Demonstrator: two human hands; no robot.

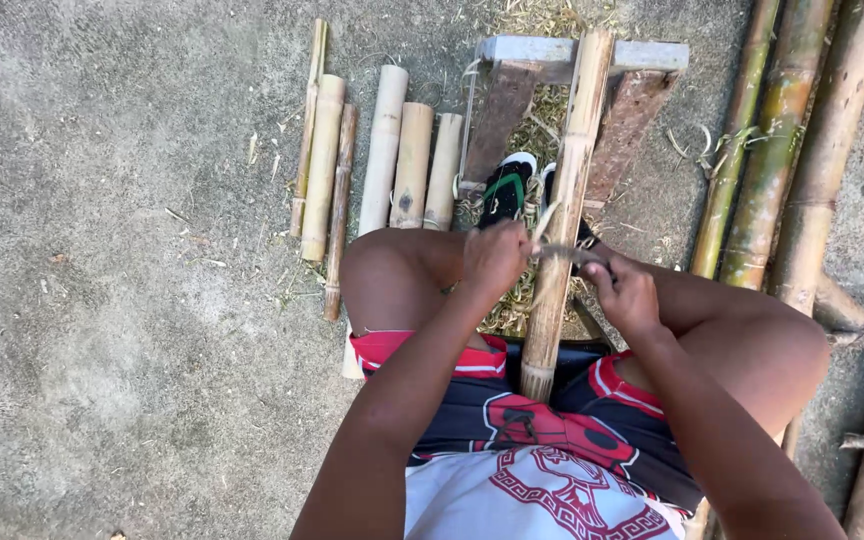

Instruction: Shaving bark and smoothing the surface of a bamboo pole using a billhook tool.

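Cut bamboo sections (384, 150) lie on the ground at left. The left hand (495, 258) and right hand (624, 292) grip a blade (564, 252) across the bamboo pole (564, 215), which leans on a wooden stand (642, 55). Long bamboo stalks (782, 140) lie right.

Both hands (562, 272) on bamboo pole (564, 200)

An outdoor yard used as a simple bamboo workshop: bare concrete ground (102, 300), cut bamboo pieces (392, 150) in a row, long bamboo poles (782, 140), a wooden stand (642, 55), scattered shavings (542, 20)
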